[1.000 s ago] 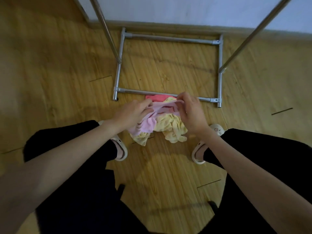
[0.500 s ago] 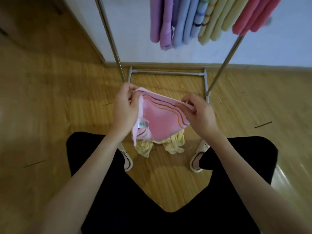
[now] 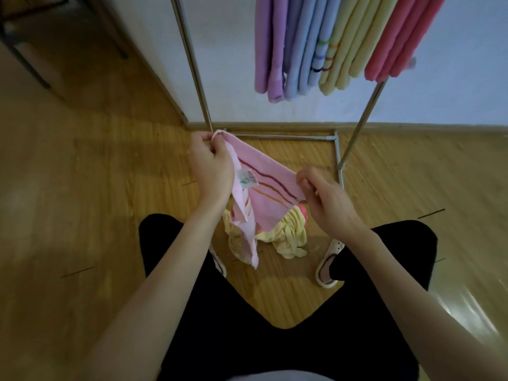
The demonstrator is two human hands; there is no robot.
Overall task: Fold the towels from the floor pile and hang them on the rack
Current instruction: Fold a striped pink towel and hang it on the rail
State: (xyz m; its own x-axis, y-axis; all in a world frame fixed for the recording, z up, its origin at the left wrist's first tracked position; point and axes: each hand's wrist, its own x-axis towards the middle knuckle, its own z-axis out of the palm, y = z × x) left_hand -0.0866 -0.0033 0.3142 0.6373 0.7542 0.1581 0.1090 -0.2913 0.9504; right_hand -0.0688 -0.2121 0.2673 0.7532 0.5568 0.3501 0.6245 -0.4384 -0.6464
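Pinching pink towel (image 3: 270, 188) corners, left hand (image 3: 210, 167) raised, right hand (image 3: 328, 203) lower

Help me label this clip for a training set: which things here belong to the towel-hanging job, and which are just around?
Belongs to the job:
pink striped towel, pinched by the left hand and right hand
floor pile of yellow towels
rack
hung towels

Just around:
slippers
dark furniture legs, far left

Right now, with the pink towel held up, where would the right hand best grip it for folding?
Probably the top right corner of the pink towel, from the right side. The left hand already pinches the far corner, and the striped edge runs taut toward the right hand.
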